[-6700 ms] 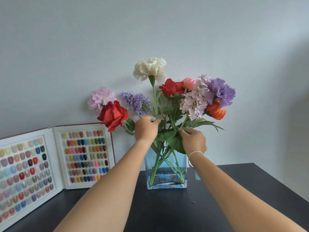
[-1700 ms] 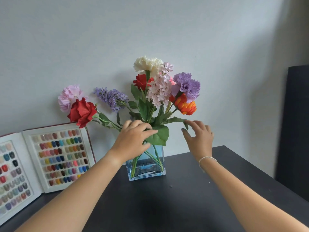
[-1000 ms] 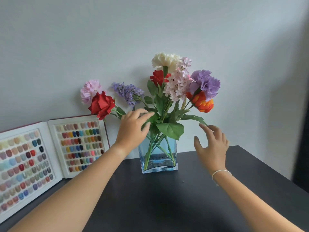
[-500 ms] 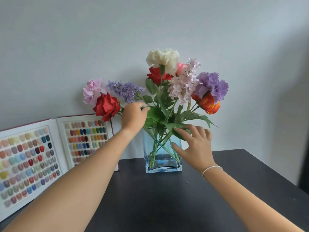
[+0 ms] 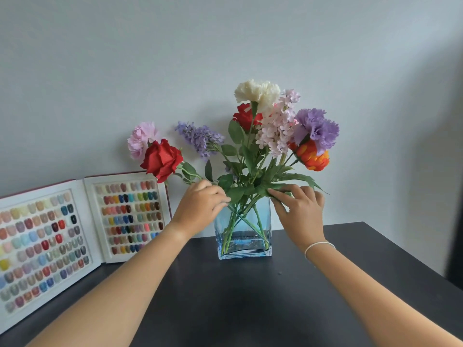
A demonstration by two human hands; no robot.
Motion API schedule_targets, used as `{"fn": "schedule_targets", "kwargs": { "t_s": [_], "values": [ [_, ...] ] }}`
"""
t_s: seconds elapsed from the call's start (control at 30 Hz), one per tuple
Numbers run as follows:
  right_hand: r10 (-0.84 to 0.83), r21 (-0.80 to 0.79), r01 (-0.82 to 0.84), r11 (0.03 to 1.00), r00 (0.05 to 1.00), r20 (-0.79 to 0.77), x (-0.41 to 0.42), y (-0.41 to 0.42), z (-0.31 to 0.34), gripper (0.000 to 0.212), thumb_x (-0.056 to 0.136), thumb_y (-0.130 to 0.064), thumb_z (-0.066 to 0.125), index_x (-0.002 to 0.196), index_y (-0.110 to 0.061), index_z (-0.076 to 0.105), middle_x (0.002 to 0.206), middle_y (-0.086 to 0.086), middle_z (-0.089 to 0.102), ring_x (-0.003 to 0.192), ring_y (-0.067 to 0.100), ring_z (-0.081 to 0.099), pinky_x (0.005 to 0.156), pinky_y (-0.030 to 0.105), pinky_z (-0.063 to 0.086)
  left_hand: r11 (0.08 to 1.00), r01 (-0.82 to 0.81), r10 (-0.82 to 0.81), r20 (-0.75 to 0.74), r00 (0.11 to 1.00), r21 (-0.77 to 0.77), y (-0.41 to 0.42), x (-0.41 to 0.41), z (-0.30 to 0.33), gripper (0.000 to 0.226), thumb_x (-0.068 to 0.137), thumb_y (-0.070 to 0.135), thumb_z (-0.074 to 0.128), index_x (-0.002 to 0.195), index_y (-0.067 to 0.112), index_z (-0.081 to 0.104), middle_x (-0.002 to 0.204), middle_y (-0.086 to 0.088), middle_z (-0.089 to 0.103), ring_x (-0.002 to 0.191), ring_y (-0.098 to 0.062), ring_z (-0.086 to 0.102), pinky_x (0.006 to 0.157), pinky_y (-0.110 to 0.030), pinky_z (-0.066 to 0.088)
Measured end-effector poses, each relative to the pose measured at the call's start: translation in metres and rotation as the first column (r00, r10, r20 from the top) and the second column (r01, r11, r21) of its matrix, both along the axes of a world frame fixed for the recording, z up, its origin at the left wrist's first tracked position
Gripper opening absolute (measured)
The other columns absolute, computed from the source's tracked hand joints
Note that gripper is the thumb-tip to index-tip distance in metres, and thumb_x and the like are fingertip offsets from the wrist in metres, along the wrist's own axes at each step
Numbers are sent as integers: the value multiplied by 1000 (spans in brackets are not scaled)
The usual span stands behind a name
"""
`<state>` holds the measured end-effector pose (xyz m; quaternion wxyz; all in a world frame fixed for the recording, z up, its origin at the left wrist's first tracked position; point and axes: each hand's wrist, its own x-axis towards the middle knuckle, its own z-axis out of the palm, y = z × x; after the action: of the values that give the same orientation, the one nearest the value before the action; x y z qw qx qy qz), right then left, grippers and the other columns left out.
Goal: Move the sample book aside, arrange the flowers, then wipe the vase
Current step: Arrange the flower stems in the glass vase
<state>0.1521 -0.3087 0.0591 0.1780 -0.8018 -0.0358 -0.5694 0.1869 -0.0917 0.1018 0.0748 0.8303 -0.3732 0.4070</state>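
Observation:
A square blue glass vase [image 5: 243, 236] stands on the dark table [image 5: 238, 296] near the wall, with several artificial flowers [image 5: 265, 136] in it. A red rose [image 5: 161, 159] leans out to the left. My left hand [image 5: 200, 209] is at the vase's left rim, its fingers curled round the stems and leaves there. My right hand [image 5: 300, 211] is at the right rim, fingers spread and touching the green leaves. The open sample book [image 5: 75, 231] of coloured nail tips leans against the wall at the left.
A pale wall rises right behind the vase. A dark panel [image 5: 456, 221] stands at the far right edge. The table's right edge runs diagonally past my right forearm.
My right hand has moved up from the vase's front to the leaves at the right rim. My left hand has dropped a little to the stems at the left rim.

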Motion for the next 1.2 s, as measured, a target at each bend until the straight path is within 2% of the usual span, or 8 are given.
{"fn": "schedule_targets", "kwargs": {
  "t_s": [0.13,0.2,0.33,0.5,0.67,0.87,1.2],
  "values": [
    [-8,13,8,1000,1000,12,1,-17,3,11,76,-18,70,85,-22,75,81,0,72,75,33,58,74,46,40,996,11,-3,92,996,-83,13,2,18,10,74,15,67,80,13,75,78,1,74,71,-28,60,69,-38,50],
    [-29,18,29,999,1000,-3,3,-26,4,10,76,-19,70,84,-23,75,80,1,72,76,34,58,74,47,39,997,-2,9,102,995,-71,22,6,19,9,73,11,69,81,12,75,80,0,74,71,-28,61,69,-39,50],
    [-35,24,36,999,998,-43,7,-28,0,11,78,-19,69,85,-23,75,81,2,72,77,35,57,75,49,38,999,-18,15,58,998,48,27,6,1,14,72,9,74,85,12,74,85,2,74,76,-26,62,74,-40,51],
    [-26,66,29,997,998,-54,10,-30,6,12,81,-21,66,89,-23,74,86,4,72,81,35,55,76,48,36,996,-6,13,73,997,-85,20,11,10,13,78,15,66,87,12,74,91,1,74,76,-26,62,75,-38,50],
    [-4,57,8,998,998,-61,11,-26,-3,14,78,-16,69,90,-21,74,82,5,71,79,35,57,77,48,38,1000,-18,19,34,999,-7,13,10,-2,15,75,13,72,89,12,74,92,0,74,79,-27,62,78,-40,49],
    [7,18,-5,1000,994,-110,7,-25,-17,22,76,-19,71,99,-22,71,92,5,70,82,35,57,81,49,39,997,-69,70,8,998,-45,7,9,0,25,77,21,70,102,16,69,100,1,72,85,-28,60,80,-37,42],
    [31,-53,-39,998,987,-155,-17,-17,-15,30,76,-22,70,106,-23,67,102,7,66,88,35,58,85,50,39,994,-85,81,-61,995,-67,8,-10,-7,29,79,24,68,107,17,66,104,1,71,92,-28,58,84,-39,40]
  ]
}}
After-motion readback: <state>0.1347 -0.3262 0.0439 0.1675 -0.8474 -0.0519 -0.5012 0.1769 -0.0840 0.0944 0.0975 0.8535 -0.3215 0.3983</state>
